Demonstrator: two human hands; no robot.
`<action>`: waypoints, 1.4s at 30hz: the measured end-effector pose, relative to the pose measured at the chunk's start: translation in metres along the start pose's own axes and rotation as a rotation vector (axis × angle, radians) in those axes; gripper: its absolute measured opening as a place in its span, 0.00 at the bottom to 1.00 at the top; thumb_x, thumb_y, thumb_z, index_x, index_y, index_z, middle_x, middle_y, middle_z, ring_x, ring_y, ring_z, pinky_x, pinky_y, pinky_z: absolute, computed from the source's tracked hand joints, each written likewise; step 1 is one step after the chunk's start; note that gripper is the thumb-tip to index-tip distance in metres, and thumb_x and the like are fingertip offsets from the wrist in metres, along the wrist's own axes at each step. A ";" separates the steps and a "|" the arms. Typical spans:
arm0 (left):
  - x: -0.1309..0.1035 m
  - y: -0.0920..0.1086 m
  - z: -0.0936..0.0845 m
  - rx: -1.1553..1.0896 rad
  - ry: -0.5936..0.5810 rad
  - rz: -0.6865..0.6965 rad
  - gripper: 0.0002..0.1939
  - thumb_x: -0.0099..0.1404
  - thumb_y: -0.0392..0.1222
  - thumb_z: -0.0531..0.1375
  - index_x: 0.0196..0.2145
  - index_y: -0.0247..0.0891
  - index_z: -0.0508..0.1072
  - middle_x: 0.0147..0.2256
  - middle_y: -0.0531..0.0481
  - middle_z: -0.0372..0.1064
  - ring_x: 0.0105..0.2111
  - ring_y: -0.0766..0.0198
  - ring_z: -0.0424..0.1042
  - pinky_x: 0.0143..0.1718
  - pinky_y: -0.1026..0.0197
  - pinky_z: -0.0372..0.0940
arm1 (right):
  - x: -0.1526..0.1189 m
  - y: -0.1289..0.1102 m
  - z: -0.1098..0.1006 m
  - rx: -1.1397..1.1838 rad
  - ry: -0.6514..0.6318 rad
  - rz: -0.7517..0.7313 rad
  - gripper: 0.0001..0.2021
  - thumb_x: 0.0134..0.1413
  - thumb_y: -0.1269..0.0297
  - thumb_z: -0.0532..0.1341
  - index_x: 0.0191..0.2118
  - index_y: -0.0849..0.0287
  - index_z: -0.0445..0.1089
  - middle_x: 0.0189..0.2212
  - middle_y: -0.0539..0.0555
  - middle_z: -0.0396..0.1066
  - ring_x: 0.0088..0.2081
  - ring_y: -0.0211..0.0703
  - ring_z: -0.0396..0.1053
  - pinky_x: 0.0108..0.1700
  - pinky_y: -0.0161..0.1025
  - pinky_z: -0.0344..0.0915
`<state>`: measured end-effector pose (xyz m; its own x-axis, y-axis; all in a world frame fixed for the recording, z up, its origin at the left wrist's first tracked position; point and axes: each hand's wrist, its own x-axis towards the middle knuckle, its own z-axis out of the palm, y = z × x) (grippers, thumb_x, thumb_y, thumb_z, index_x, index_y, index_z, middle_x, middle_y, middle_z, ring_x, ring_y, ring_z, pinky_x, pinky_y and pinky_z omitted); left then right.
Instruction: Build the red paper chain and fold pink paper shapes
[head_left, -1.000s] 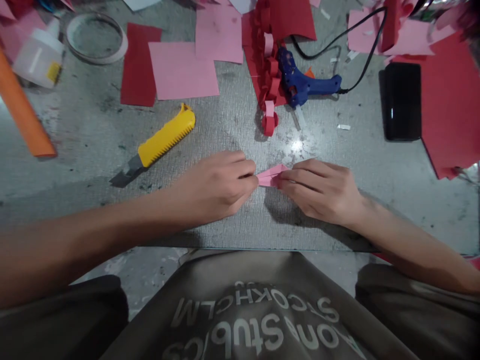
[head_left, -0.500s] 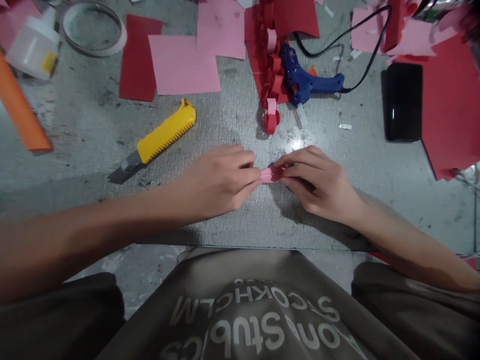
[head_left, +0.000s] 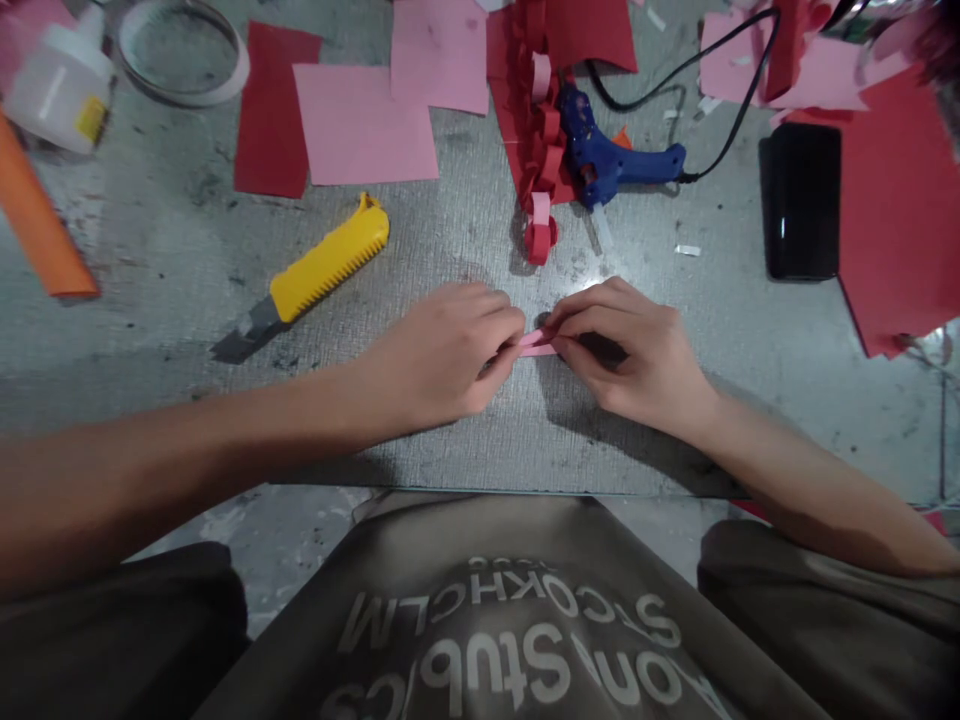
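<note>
Pink paper strip (head_left: pixel 538 351) pinched between both hands, close above the table (head_left: pixel 465 462).
The left hand (head_left: pixel 465 348) has thumb and fingertips clamped on the strip's left end; the right hand (head_left: pixel 652 350) has thumb and fingertips clamped on its right end, the strip's short middle portion showing as two layers, slightly apart. Directly beyond the grip: the paper chain (head_left: pixel 540 240), of red and pink links, with the blue glue gun (head_left: pixel 630 167) just beside it on the right. Left of the grip and farther out: the yellow utility knife (head_left: pixel 328 262), lying diagonally, blade end toward the left forearm. Beyond the knife: the pink sheet (head_left: pixel 367 130). Well to the right of the grip: the black rectangular object (head_left: pixel 806 200), beside red paper (head_left: pixel 904 220).
</note>
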<state>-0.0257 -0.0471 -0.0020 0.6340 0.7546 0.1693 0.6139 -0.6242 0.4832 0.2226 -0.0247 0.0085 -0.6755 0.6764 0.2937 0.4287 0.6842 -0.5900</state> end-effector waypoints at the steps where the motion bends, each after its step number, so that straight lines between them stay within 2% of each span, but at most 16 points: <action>1: 0.000 0.000 0.000 0.014 0.000 -0.001 0.12 0.78 0.37 0.54 0.36 0.38 0.72 0.35 0.45 0.73 0.38 0.55 0.71 0.42 0.52 0.65 | 0.000 0.001 0.000 0.000 0.004 -0.013 0.07 0.68 0.73 0.63 0.39 0.55 0.75 0.43 0.56 0.82 0.45 0.51 0.79 0.50 0.52 0.74; 10: 0.000 -0.001 0.001 0.055 0.011 0.014 0.13 0.79 0.37 0.53 0.36 0.38 0.72 0.34 0.44 0.73 0.37 0.55 0.72 0.42 0.52 0.65 | 0.001 0.004 0.003 -0.041 0.032 -0.065 0.07 0.67 0.74 0.62 0.40 0.54 0.74 0.42 0.56 0.82 0.42 0.51 0.79 0.47 0.51 0.75; 17: -0.001 0.000 0.001 0.114 -0.008 0.024 0.14 0.81 0.38 0.52 0.37 0.35 0.73 0.34 0.44 0.73 0.37 0.55 0.72 0.41 0.53 0.64 | -0.002 0.008 0.002 -0.120 -0.030 -0.107 0.09 0.72 0.72 0.59 0.46 0.56 0.77 0.44 0.57 0.82 0.44 0.51 0.78 0.46 0.50 0.74; 22: -0.001 0.004 -0.003 0.165 -0.065 0.005 0.15 0.81 0.39 0.51 0.38 0.35 0.74 0.35 0.44 0.74 0.36 0.55 0.71 0.40 0.52 0.62 | -0.002 0.009 0.003 -0.130 -0.045 -0.112 0.10 0.74 0.73 0.58 0.44 0.58 0.78 0.45 0.59 0.81 0.44 0.50 0.77 0.47 0.50 0.73; 31: -0.001 0.005 -0.005 0.210 -0.075 0.002 0.16 0.81 0.37 0.50 0.39 0.33 0.75 0.36 0.43 0.74 0.37 0.54 0.72 0.41 0.51 0.62 | -0.004 0.012 0.004 -0.197 -0.089 -0.129 0.10 0.76 0.71 0.57 0.45 0.58 0.76 0.47 0.58 0.80 0.45 0.49 0.75 0.48 0.49 0.71; 34: -0.001 0.006 -0.004 0.212 -0.072 0.000 0.16 0.81 0.38 0.51 0.40 0.33 0.76 0.36 0.42 0.75 0.38 0.53 0.72 0.41 0.51 0.63 | -0.005 0.014 0.006 -0.214 -0.074 -0.151 0.09 0.78 0.69 0.57 0.50 0.58 0.76 0.48 0.59 0.80 0.46 0.50 0.74 0.48 0.50 0.71; 38: -0.002 0.004 -0.002 0.171 -0.028 0.001 0.14 0.80 0.37 0.52 0.40 0.33 0.76 0.36 0.42 0.75 0.38 0.53 0.73 0.42 0.51 0.64 | -0.003 0.012 0.010 -0.225 -0.054 -0.150 0.13 0.77 0.60 0.61 0.59 0.59 0.73 0.48 0.60 0.77 0.47 0.54 0.72 0.49 0.53 0.69; 42: -0.001 0.001 -0.001 0.228 -0.011 0.063 0.15 0.81 0.38 0.53 0.38 0.34 0.76 0.36 0.42 0.74 0.38 0.53 0.73 0.40 0.51 0.64 | 0.001 0.004 0.011 -0.226 -0.061 -0.085 0.06 0.75 0.63 0.62 0.47 0.58 0.74 0.46 0.60 0.73 0.46 0.53 0.68 0.49 0.53 0.66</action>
<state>-0.0267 -0.0482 -0.0007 0.6788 0.7110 0.1835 0.6621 -0.7008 0.2655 0.2173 -0.0242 -0.0016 -0.7466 0.6010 0.2852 0.4876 0.7861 -0.3798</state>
